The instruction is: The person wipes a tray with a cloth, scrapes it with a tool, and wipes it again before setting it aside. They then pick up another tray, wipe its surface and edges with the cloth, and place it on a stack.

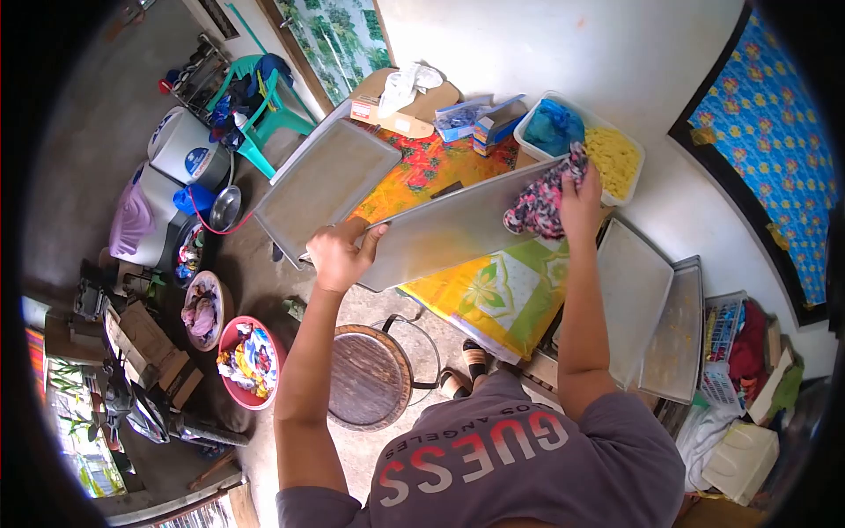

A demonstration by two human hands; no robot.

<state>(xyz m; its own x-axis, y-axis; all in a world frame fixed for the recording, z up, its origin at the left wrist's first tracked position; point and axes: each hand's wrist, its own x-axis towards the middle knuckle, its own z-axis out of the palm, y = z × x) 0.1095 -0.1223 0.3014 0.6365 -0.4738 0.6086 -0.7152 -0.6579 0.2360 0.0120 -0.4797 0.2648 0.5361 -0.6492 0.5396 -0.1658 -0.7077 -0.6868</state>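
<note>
A large metal tray point(440, 231) is held tilted in front of me, above a table with a patterned cover point(493, 295). My left hand point(341, 255) grips the tray's left end, its thumb over the upper edge. My right hand point(581, 198) is closed on a crumpled dark and pink patterned cloth point(539, 204), which lies against the tray's right end. A second metal tray point(330, 189) rests at the table's left side, beyond my left hand.
Boxes point(396, 110) and a white container of yellow food point(613, 158) stand at the table's back. More trays point(620, 295) lean at the right. A round wooden-topped stool point(370, 378) and a red basin of clothes point(251, 363) are on the floor.
</note>
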